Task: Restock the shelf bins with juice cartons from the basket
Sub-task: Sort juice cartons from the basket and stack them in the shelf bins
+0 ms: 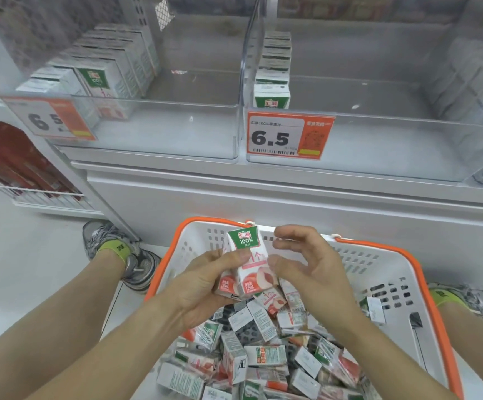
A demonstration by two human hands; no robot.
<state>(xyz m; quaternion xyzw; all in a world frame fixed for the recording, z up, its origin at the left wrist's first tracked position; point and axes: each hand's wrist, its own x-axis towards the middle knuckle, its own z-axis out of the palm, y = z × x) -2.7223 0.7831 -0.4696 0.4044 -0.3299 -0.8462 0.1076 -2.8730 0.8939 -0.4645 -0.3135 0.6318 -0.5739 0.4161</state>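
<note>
My left hand (205, 284) grips a small stack of white, green and pink juice cartons (249, 264) upright above the basket. My right hand (306, 267) hovers just right of the cartons with fingers loosely curled, the thumb close to the carton's side, holding nothing. Below them, the white basket (393, 272) with an orange rim holds several loose cartons (263, 356) lying at all angles. Above, the left clear shelf bin (176, 134) has rows of cartons (101, 73) along its left side. The right clear bin (393, 145) has one row of cartons (273, 67) along its left wall.
Orange and white price tags reading 6.5 (289, 135) hang on the bin fronts. A white shelf ledge (263, 192) runs below the bins. My shoes (119, 249) stand on the white floor on either side of the basket. A wire rack with red packs (26, 174) is at left.
</note>
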